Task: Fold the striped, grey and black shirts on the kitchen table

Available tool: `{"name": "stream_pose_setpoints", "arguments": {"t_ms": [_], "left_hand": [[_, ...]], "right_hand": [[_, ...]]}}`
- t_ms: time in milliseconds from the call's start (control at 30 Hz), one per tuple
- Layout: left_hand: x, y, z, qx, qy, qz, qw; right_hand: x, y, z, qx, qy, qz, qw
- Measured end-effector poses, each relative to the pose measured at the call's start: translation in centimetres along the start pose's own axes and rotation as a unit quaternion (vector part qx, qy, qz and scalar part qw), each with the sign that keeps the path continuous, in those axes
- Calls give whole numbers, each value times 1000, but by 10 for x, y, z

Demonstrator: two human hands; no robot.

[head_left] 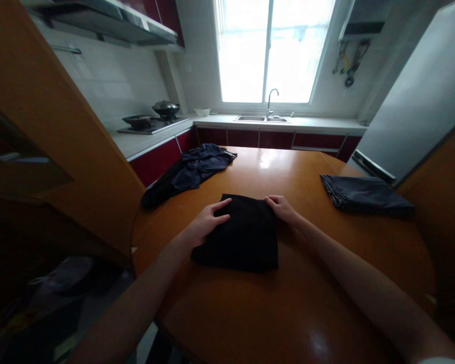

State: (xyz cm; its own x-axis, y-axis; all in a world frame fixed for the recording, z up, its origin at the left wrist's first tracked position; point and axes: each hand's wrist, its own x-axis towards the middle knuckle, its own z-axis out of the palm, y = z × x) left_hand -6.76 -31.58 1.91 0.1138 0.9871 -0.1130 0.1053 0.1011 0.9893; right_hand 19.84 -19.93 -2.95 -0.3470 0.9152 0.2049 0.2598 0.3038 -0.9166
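Note:
A black garment (246,235), folded into a flat, roughly square bundle, lies on the wooden table in front of me. My left hand (208,222) rests at its left side, thumb and fingers spread apart over the cloth. At the upper right corner of the bundle, my right hand (280,207) has its fingers pressed together on the fabric edge. The black cloth is too dark to show which kind of garment it is.
Crumpled dark clothes (200,164) hang over the table's far left edge. A folded dark grey garment (367,195) lies at the right. The round-ended table (288,313) reaches towards a counter with a sink (250,119); a stove holds pans (166,108). A fridge (413,86) stands right.

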Motion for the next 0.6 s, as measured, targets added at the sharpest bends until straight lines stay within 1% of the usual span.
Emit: {"name": "stream_pose_setpoints", "arguments": {"t_ms": [100, 167, 233, 333, 433, 500, 600], "left_hand": [[-6, 10, -7, -66, -2, -29, 997], [-9, 15, -13, -89, -7, -39, 995], [-11, 15, -22, -97, -14, -44, 994], [-10, 4, -37, -83, -16, -60, 995], [-8, -14, -50, -45, -22, -79, 996], [-7, -24, -55, -28, -36, -82, 996], [-7, -29, -56, -19, -42, -76, 996]], "right_hand": [[-1, 3, 5, 31, -42, -19, 998], [1, 3, 7, 45, -68, -32, 996], [3, 3, 10, 8, -82, -28, 996], [7, 2, 17, -81, -73, -6, 994], [11, -3, 24, -113, -62, 7, 992], [12, -8, 27, -132, -58, 15, 989], [14, -12, 28, -153, -55, 20, 986]]}}
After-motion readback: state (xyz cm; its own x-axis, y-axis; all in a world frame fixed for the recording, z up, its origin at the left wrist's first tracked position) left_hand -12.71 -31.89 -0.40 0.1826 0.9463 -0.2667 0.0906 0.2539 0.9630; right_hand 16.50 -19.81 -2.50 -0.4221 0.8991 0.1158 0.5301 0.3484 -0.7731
